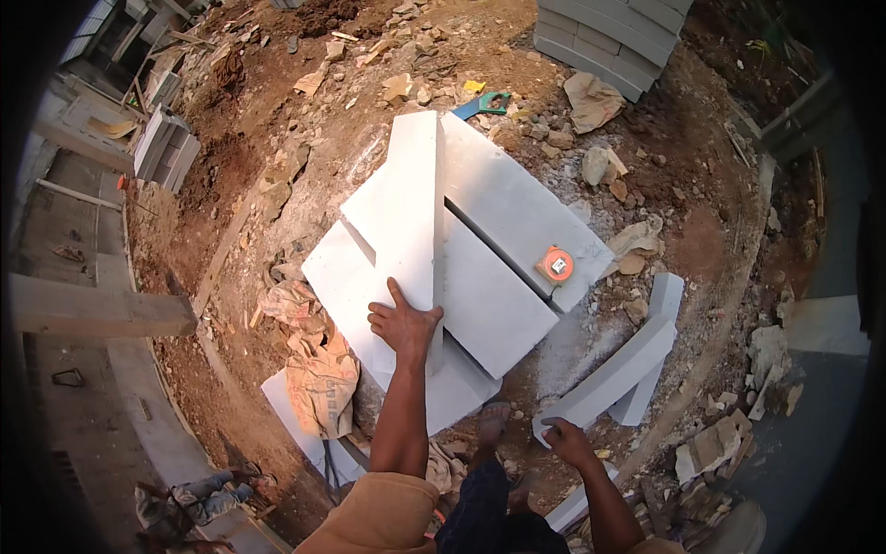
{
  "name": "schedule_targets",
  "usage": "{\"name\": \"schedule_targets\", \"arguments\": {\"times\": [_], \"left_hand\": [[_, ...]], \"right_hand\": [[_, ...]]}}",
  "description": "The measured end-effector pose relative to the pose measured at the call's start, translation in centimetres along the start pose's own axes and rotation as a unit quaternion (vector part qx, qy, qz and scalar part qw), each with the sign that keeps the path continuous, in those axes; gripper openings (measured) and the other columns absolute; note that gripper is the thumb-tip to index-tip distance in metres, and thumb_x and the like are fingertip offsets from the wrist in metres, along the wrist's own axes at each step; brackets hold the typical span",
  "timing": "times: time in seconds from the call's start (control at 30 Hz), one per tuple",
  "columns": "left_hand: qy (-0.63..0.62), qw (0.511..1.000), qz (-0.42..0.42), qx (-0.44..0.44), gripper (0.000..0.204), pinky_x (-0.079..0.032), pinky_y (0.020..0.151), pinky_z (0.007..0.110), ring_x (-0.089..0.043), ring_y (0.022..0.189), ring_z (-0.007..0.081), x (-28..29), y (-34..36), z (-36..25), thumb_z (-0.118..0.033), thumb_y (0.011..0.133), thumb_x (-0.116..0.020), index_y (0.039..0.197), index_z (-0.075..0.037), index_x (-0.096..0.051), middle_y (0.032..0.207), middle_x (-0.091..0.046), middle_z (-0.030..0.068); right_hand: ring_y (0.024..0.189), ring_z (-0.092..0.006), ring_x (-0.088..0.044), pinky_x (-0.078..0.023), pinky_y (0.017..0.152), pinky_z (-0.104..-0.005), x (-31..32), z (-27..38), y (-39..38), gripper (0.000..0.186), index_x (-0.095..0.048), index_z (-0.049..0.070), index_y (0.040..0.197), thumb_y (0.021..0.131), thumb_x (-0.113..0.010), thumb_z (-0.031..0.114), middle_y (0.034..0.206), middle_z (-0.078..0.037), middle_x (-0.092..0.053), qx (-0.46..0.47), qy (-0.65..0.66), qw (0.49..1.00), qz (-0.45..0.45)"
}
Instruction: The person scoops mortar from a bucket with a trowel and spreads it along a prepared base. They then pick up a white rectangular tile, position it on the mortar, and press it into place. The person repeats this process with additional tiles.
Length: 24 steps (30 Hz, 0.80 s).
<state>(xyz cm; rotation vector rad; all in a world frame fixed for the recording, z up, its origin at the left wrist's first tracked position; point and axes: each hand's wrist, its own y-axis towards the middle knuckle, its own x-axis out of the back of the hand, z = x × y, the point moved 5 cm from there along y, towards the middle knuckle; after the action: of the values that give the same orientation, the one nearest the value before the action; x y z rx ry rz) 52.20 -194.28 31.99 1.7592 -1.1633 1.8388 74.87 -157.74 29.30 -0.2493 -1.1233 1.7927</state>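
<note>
A long white block piece point(415, 203) lies lengthwise across several wide white blocks point(494, 286). My left hand point(404, 319) grips its near part, fingers spread over the top and thumb at the right edge. My right hand point(568, 441) is lower right, fingers curled at the near end of a cut white strip point(614, 365), which rests crosswise on another strip point(637, 406). An orange tape measure point(556, 265) sits on the right block. A teal-handled saw point(489, 103) lies just beyond the blocks. A torn paper sack point(318, 388) is left of my left forearm.
Grey blocks are stacked at top point(600, 37) and left point(166, 148). A beam point(101, 309) juts in at left beside a concrete edge. Rubble and broken chunks point(711, 443) cover the dirt. Another person point(194, 508) is at lower left.
</note>
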Motion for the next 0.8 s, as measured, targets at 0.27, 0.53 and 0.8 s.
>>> {"name": "schedule_targets", "arguments": {"times": [0.27,0.53,0.8], "left_hand": [[-0.038,0.996,0.032,0.070,0.127,-0.035,0.106,0.059,-0.042,0.130,0.0506,-3.1,-14.4,4.2,-0.063,0.067,-0.082,0.162,-0.011,-0.015,0.143,-0.038,0.0372],[-0.275,0.961,0.029,0.003,0.105,-0.043,0.106,0.049,-0.055,0.125,0.0443,-2.2,-15.7,7.1,-0.054,0.089,-0.070,0.162,-0.003,-0.014,0.136,-0.053,0.0334],[-0.622,0.677,0.357,0.168,0.114,-0.018,0.123,0.056,-0.017,0.155,0.0398,-6.1,-13.0,8.5,-0.088,0.088,-0.035,0.163,-0.007,-0.013,0.168,-0.016,0.0212]], "right_hand": [[0.143,-0.0369,-0.037,-0.034,0.117,-0.0462,-11.7,8.3,11.8,0.106,-0.014,0.011,0.163,0.087,-0.078,0.046,0.156,-0.026,-0.034,0.120,0.268,0.950,0.102],[0.143,-0.0352,-0.040,-0.032,0.118,-0.0420,-8.9,9.2,7.9,0.111,-0.017,0.000,0.161,0.080,-0.084,0.037,0.157,-0.026,-0.037,0.085,0.294,0.944,0.124],[0.138,-0.0345,-0.047,-0.037,0.115,-0.0417,0.4,5.4,-7.4,0.103,-0.028,-0.001,0.158,0.081,-0.082,0.041,0.147,-0.027,-0.049,0.098,0.202,0.969,0.102]]}}
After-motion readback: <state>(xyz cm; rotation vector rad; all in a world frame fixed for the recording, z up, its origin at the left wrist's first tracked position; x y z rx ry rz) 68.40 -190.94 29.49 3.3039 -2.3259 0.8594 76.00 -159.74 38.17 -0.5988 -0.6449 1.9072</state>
